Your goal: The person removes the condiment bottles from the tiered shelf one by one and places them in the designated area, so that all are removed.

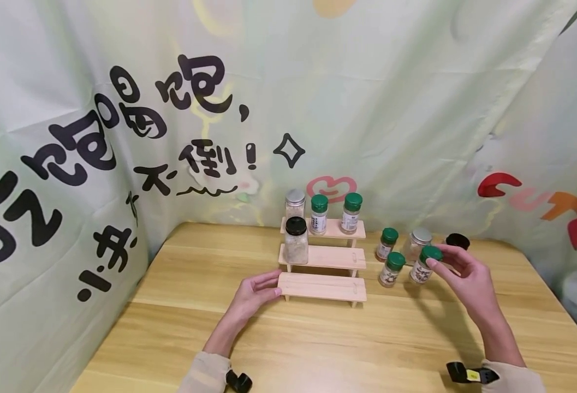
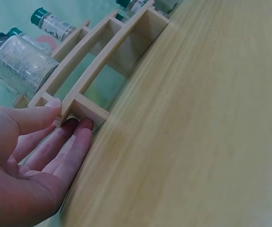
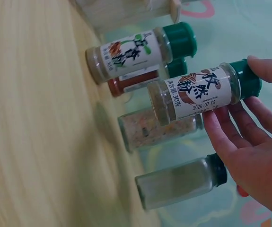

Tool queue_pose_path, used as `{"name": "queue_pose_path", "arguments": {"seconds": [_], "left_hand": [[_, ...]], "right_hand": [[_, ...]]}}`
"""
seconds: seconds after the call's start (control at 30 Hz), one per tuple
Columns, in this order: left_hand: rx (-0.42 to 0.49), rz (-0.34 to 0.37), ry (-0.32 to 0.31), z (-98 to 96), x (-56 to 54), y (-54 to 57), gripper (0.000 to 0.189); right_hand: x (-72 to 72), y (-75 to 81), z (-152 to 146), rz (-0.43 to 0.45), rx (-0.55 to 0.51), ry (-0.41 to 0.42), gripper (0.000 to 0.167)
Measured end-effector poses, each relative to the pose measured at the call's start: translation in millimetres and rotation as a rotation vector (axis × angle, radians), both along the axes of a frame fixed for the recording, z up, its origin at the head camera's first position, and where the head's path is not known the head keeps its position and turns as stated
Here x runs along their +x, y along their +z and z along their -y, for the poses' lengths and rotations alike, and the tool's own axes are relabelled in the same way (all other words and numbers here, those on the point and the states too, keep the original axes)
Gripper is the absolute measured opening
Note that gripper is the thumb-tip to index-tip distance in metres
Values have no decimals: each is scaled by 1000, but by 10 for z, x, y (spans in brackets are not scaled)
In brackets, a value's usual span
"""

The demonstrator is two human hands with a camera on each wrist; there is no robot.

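Observation:
My left hand [image 1: 251, 297] holds the left end of a three-tier wooden rack [image 1: 321, 286] at its lowest step. In the left wrist view the thumb lies on the rack's edge and the fingertips are under it. Over to the right, my right hand [image 1: 472, 281] pinches a green-capped spice jar [image 3: 197, 92] by its cap, the thumb on one side and fingers on the other. This jar has a white label and is nearly upright; whether its base touches the table I cannot tell. Close beside it stands another green-capped spice jar [image 3: 133, 54].
On the rack's top step stand a silver-capped jar [image 1: 295, 203] and two green-capped jars; a black-capped jar [image 1: 296, 243] occupies the middle step. Behind the held jar are a reddish spice jar [image 1: 385, 248], a silver-lidded jar [image 1: 416, 246] and a black-lidded jar [image 1: 457, 240]. A printed curtain [image 1: 391, 109] hangs behind.

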State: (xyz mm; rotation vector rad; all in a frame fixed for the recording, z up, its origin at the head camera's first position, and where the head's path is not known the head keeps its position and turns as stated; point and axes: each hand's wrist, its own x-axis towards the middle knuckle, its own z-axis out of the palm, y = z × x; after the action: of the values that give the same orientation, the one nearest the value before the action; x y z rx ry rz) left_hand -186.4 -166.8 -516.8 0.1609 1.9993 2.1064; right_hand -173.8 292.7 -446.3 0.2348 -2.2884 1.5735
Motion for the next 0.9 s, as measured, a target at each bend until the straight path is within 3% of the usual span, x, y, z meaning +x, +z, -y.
{"name": "queue_pose_path", "arguments": {"seconds": [0.13, 0.47, 0.9], "left_hand": [[3, 3, 2, -4, 3, -4, 55], [2, -2, 3, -4, 3, -16, 55], [3, 2, -2, 0, 3, -18, 55]], "right_hand": [[-16, -65, -49, 22, 49, 0, 37], [-55, -214, -121, 96, 50, 17, 38], [-68, -270, -135, 117, 50, 52, 39]]}}
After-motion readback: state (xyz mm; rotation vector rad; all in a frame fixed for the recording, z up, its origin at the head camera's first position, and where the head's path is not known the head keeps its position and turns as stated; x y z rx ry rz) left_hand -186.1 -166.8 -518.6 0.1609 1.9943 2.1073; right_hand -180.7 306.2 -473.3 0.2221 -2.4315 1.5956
